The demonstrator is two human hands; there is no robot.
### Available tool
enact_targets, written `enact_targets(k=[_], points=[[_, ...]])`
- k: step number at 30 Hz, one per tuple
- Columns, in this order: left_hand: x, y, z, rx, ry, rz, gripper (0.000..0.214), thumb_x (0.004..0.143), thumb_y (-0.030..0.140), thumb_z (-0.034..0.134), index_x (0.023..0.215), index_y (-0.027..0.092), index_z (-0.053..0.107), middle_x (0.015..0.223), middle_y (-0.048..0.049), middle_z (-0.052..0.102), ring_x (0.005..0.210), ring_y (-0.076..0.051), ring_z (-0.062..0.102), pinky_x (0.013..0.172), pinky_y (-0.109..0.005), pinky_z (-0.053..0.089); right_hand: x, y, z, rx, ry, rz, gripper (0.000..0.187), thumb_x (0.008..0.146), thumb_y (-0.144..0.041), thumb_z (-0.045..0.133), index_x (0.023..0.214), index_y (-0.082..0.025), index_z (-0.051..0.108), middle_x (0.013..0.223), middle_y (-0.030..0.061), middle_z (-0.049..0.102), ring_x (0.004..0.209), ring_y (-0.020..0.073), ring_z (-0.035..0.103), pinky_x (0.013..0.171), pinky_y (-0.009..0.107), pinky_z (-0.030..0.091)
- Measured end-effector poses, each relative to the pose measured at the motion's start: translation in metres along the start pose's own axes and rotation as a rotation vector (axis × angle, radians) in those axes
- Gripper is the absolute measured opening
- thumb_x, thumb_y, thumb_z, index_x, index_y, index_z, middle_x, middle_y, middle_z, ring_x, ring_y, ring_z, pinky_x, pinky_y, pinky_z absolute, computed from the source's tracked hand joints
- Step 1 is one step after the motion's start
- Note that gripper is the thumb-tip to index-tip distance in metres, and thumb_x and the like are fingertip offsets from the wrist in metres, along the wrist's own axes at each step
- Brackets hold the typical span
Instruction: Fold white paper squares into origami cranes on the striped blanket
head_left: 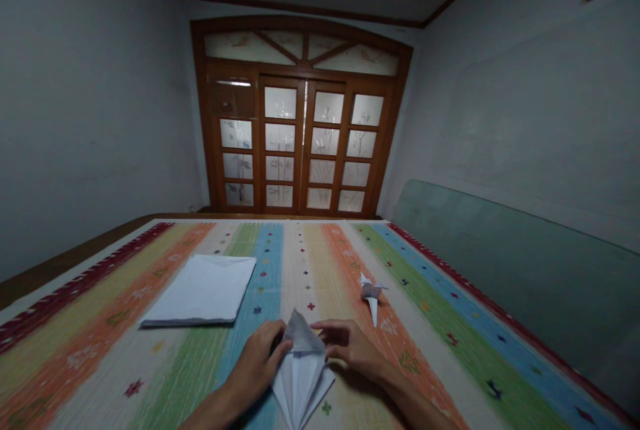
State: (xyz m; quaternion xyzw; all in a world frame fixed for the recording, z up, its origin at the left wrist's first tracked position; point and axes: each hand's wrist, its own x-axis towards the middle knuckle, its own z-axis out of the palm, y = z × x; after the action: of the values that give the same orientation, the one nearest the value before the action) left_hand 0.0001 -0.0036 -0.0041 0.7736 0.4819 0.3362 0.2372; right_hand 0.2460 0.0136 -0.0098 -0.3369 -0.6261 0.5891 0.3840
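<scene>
A partly folded white sheet of paper (299, 377) lies at the near edge of the view, its pointed tip away from me and pleated flaps fanning toward me. My left hand (260, 357) grips its left edge, thumb on top and fingers curled beside it. On the opposite side, my right hand (353, 348) has its thumb and bent forefinger at the paper's right edge. Beyond the right hand rests a small folded paper crane (371, 293), with thin points and a long white wing.
A stack of white paper sheets (203, 290) lies to the left on the striped tablecloth (295, 270). Along the right side of the table stands a pale green panel (500, 250). Wooden doors with glass panes (303, 143) close off the far end.
</scene>
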Motion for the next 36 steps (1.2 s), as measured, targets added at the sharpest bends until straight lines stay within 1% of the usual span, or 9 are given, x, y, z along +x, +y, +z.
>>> enact_targets(k=[3,6,9,14,19,23,26,31,36], points=[[-0.001,0.001,-0.001,-0.004,-0.006,-0.008,0.019,0.093,0.035,0.051,0.079,0.023,0.054,0.081,-0.0027,0.063,0.079,-0.024,0.059,0.075,-0.032,0.045,0.003,0.001,0.005,-0.010,0.039,0.003,0.044,0.058,-0.027,0.088,0.100,-0.020,0.079,0.081,0.0019,0.073,0.071,0.0189,0.066,0.069,0.033,0.054],[-0.001,0.000,0.000,-0.018,-0.007,0.004,0.019,0.093,0.035,0.052,0.080,0.023,0.055,0.082,-0.0033,0.064,0.079,-0.024,0.059,0.075,-0.032,0.044,0.004,0.001,0.009,-0.006,0.055,0.003,0.036,0.058,-0.022,0.084,0.094,-0.020,0.079,0.075,-0.0001,0.072,0.068,0.0180,0.066,0.066,0.031,0.053],[-0.001,0.000,0.000,-0.025,-0.010,0.006,0.017,0.092,0.035,0.053,0.081,0.022,0.056,0.081,-0.0033,0.064,0.079,-0.023,0.059,0.074,-0.031,0.044,0.005,0.000,0.011,-0.002,0.056,0.019,0.034,0.057,-0.019,0.081,0.091,-0.020,0.079,0.073,-0.0013,0.071,0.063,0.0168,0.065,0.063,0.030,0.053],[0.000,0.003,-0.001,-0.030,-0.026,0.002,0.016,0.090,0.032,0.055,0.078,0.022,0.054,0.078,-0.0023,0.063,0.077,-0.023,0.058,0.072,-0.030,0.042,0.005,0.002,0.014,0.017,0.045,0.037,0.038,0.052,-0.015,0.082,0.090,-0.018,0.077,0.069,-0.0038,0.068,0.057,0.0132,0.060,0.060,0.027,0.049],[0.000,0.004,-0.001,-0.037,-0.035,0.005,0.018,0.091,0.033,0.055,0.076,0.022,0.054,0.078,-0.0020,0.062,0.076,-0.022,0.057,0.072,-0.030,0.041,0.004,0.005,0.019,-0.053,0.120,0.026,0.049,0.047,-0.011,0.086,0.094,-0.018,0.076,0.068,-0.0063,0.063,0.059,0.0117,0.053,0.059,0.025,0.043],[0.000,0.004,-0.001,-0.030,-0.032,0.009,0.017,0.090,0.032,0.055,0.076,0.022,0.055,0.079,-0.0016,0.063,0.077,-0.022,0.058,0.071,-0.030,0.042,0.003,0.006,0.021,-0.139,0.141,0.006,0.052,0.052,-0.012,0.085,0.102,-0.019,0.075,0.073,-0.0044,0.064,0.063,0.0135,0.055,0.059,0.024,0.042],[0.000,0.004,-0.001,-0.029,-0.051,0.005,0.018,0.091,0.033,0.054,0.078,0.021,0.057,0.080,-0.0023,0.064,0.079,-0.022,0.058,0.071,-0.030,0.041,0.002,0.005,0.024,-0.217,0.132,-0.024,0.047,0.057,-0.015,0.084,0.103,-0.018,0.076,0.072,-0.0036,0.063,0.064,0.0144,0.055,0.059,0.024,0.042],[-0.001,0.002,0.000,-0.031,-0.052,0.032,0.016,0.092,0.032,0.055,0.082,0.021,0.060,0.082,-0.0034,0.065,0.079,-0.023,0.058,0.071,-0.030,0.041,0.000,0.004,0.029,-0.444,0.168,-0.141,0.023,0.069,-0.015,0.074,0.092,-0.016,0.078,0.070,-0.0018,0.062,0.065,0.0146,0.052,0.060,0.024,0.040],[-0.002,0.005,0.000,-0.005,-0.064,0.065,0.008,0.089,0.022,0.057,0.083,0.020,0.061,0.085,-0.0035,0.066,0.081,-0.022,0.058,0.073,-0.030,0.040,-0.003,0.001,0.032,-0.638,0.208,-0.250,0.017,0.073,-0.007,0.067,0.083,-0.016,0.076,0.069,-0.0015,0.060,0.066,0.0149,0.055,0.062,0.024,0.039]])
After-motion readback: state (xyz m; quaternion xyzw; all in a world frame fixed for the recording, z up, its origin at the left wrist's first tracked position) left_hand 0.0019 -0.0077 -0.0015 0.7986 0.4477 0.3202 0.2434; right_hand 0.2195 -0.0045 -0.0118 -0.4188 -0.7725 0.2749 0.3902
